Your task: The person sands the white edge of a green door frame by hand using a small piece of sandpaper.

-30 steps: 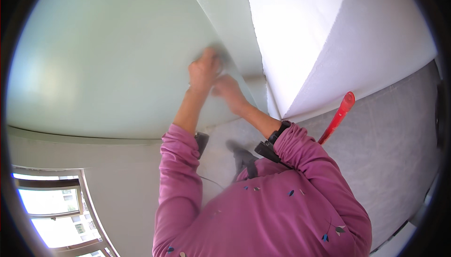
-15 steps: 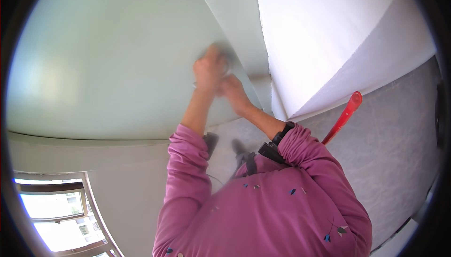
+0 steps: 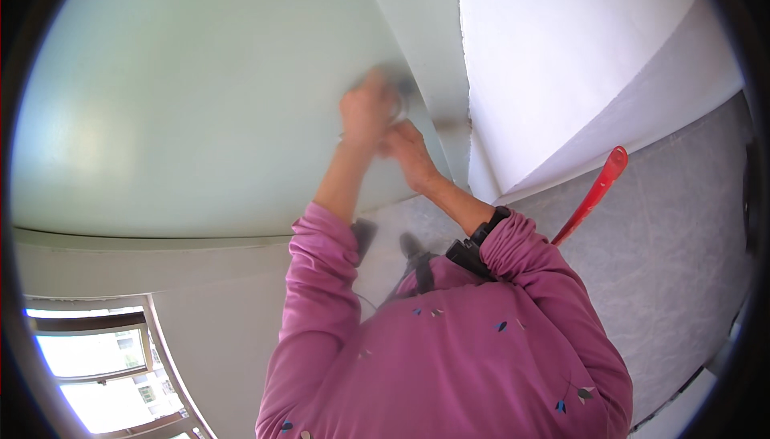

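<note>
A large pale green door-like panel (image 3: pixel 208 94) stands before me, and both my hands are at its right edge. My left hand (image 3: pixel 369 110) is closed and somewhat blurred, its fingers curled in beside a pale ring-shaped thing (image 3: pixel 403 107). A dark patch shows just beyond that ring; whether it is a lock, a knob or a loose roll I cannot tell. Just below and to the right, my right hand (image 3: pixel 414 154) is bent inward with its fingers closed, close against the left one. What its fingertips hold is hidden.
A pale green frame strip (image 3: pixel 429 46) runs along the panel's edge, with a white wall (image 3: pixel 561 54) to its right. A red curved handle (image 3: pixel 592 194) sticks up beside my right arm over the grey floor (image 3: pixel 658 278). At lower left is a window (image 3: pixel 100 359).
Both hands appear slightly farther right in the picture, and the panel's edge and the wall have shifted the same way. The closed fingers stay together by the ring-shaped thing.
</note>
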Demonstrator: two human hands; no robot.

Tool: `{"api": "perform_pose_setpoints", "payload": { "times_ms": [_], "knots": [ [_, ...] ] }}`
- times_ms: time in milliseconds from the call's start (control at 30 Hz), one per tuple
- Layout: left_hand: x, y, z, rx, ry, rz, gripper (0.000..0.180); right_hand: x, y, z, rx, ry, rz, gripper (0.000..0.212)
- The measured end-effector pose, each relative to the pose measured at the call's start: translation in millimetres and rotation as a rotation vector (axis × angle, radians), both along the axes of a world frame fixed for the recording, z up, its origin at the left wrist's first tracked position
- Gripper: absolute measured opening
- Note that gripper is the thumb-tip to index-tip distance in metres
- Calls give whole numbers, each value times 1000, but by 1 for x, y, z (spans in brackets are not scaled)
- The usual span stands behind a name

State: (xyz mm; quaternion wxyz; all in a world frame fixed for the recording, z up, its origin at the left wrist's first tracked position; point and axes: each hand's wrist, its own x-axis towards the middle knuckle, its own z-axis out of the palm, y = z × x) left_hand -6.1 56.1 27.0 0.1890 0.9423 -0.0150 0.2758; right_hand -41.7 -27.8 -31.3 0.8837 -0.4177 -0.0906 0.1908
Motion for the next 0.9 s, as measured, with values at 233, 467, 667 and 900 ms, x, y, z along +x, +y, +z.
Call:
{"api": "perform_pose_setpoints", "payload": {
  "times_ms": [233, 467, 667, 900],
  "knots": [
    [1, 0, 0, 59, -15, 6, 17, 1, -2, -1, -68, -38, -2, 20],
    [2, 0, 0, 70, -33, -7, 19, 1, -1, 1, -6, -3, 1, 19],
    [1, -1, 0, 75, -34, 61, 19, -3, 5, 3, 3, -45, -28, 19],
    [-2, -2, 8, 68, -58, 2, 18, 0, 0, 6, -41, -45, -2, 20]
  ]
}}
